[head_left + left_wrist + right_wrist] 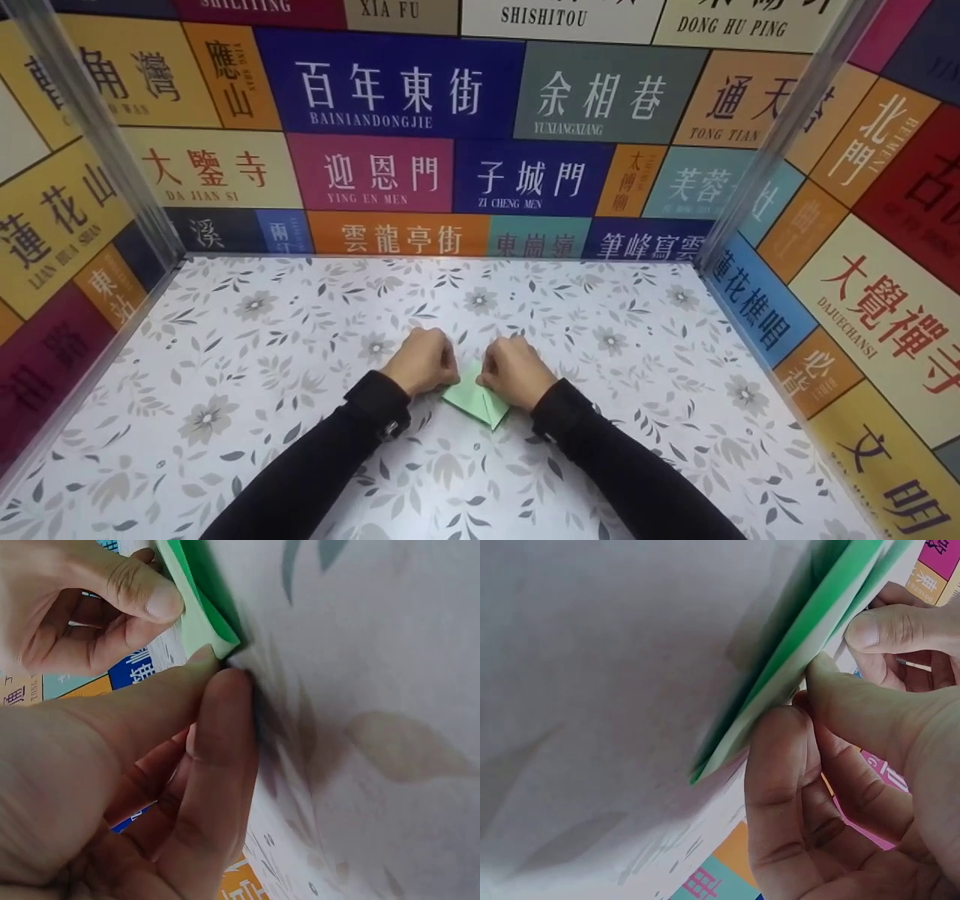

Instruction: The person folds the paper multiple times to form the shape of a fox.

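A small folded sheet of light green paper (474,401) lies on the patterned tabletop between both hands, one pointed corner toward the person. My left hand (424,361) pinches its left corner between thumb and forefinger; the left wrist view shows the thumb tip at the paper's folded end (201,626). From the other side my right hand (519,371) pinches the paper near its middle edge, fingers curled. In the right wrist view the layered green edge (780,675) stands slightly apart, with a brighter green inside. A crease runs down to the near corner.
The white tabletop (300,330) carries a grey leaf and flower print. Panels of coloured signs with Chinese lettering (390,82) rise at the back and both sides, with transparent edge strips (780,135) at the corners. Black sleeves with wrist straps (379,405) cover both forearms.
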`<state>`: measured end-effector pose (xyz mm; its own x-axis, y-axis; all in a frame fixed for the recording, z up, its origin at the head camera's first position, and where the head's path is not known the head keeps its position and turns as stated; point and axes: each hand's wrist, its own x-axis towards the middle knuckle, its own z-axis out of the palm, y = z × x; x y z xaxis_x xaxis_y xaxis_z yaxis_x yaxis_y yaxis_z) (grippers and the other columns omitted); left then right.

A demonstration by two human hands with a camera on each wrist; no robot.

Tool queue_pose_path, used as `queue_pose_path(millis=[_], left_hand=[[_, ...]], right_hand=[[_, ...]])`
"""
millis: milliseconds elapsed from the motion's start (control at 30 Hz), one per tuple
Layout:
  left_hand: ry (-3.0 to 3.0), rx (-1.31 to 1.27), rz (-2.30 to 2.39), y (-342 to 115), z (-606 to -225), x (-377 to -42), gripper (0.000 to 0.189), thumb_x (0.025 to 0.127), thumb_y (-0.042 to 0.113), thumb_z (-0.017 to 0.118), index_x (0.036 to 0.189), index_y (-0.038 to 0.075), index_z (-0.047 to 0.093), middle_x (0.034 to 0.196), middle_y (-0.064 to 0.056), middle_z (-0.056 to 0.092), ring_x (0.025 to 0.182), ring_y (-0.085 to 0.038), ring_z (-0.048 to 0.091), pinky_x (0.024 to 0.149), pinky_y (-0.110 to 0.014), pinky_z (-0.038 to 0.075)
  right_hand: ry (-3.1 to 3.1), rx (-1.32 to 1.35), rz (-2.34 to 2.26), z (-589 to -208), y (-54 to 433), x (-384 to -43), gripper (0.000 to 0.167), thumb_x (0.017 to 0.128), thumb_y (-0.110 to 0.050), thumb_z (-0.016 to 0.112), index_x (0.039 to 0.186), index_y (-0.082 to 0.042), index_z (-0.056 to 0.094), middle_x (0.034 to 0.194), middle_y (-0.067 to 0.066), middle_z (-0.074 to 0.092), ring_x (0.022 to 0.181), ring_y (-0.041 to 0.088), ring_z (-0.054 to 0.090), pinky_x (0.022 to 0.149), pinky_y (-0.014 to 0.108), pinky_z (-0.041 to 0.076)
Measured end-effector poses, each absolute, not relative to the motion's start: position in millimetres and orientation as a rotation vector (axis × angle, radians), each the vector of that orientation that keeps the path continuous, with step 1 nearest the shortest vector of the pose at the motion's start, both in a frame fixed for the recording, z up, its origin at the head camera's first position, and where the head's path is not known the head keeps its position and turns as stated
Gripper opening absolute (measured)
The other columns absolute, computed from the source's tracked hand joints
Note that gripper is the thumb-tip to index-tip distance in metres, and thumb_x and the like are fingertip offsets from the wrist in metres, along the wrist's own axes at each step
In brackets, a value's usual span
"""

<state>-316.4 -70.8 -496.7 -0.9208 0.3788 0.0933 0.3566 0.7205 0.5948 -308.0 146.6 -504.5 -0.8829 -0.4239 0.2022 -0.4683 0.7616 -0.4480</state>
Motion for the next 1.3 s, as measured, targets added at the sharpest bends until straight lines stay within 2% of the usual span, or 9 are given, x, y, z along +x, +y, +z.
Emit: queue_pose_path(millis=[367,900,1133,1300], left_hand=[[2.856,0.661,0.963,-88,-499,-304,0.016,0.083,0.003,0.1,0.078,0.008,0.085,0.071,-0.003,0.078,0.065,-0.01,0.06,0.068,-0.028,0.054],[2.834,0.677,0.973,-99,-500,-296,0.016,0.084,0.005,0.1,0.081,0.009,0.085,0.072,0.0,0.078,0.065,-0.008,0.061,0.068,-0.027,0.055],[2.791,0.593,0.999,-96,-496,-297,0.016,0.082,0.001,0.1,0.083,0.008,0.086,0.074,-0.001,0.079,0.066,-0.009,0.062,0.069,-0.026,0.055],[2.772,0.598,1.003,-93,-494,-299,0.016,0.079,-0.005,0.094,0.086,0.007,0.087,0.076,-0.002,0.08,0.066,-0.009,0.064,0.068,-0.025,0.056]], right_hand=[[-2.877,0.695,0.79,-505,147,-307,0.019,0.091,-0.003,0.095,0.079,-0.007,0.081,0.074,0.004,0.078,0.065,0.013,0.059,0.065,0.032,0.052],[-2.874,0.678,0.784,-506,147,-307,0.018,0.09,-0.003,0.095,0.079,-0.007,0.081,0.075,0.004,0.078,0.066,0.014,0.061,0.067,0.036,0.057],[-2.884,0.665,0.795,-505,147,-307,0.018,0.091,-0.005,0.095,0.079,-0.007,0.081,0.075,0.004,0.078,0.067,0.013,0.06,0.068,0.035,0.056],[-2.862,0.677,0.803,-505,147,-306,0.02,0.088,-0.002,0.094,0.077,-0.007,0.079,0.072,0.003,0.075,0.064,0.012,0.056,0.064,0.031,0.05]])
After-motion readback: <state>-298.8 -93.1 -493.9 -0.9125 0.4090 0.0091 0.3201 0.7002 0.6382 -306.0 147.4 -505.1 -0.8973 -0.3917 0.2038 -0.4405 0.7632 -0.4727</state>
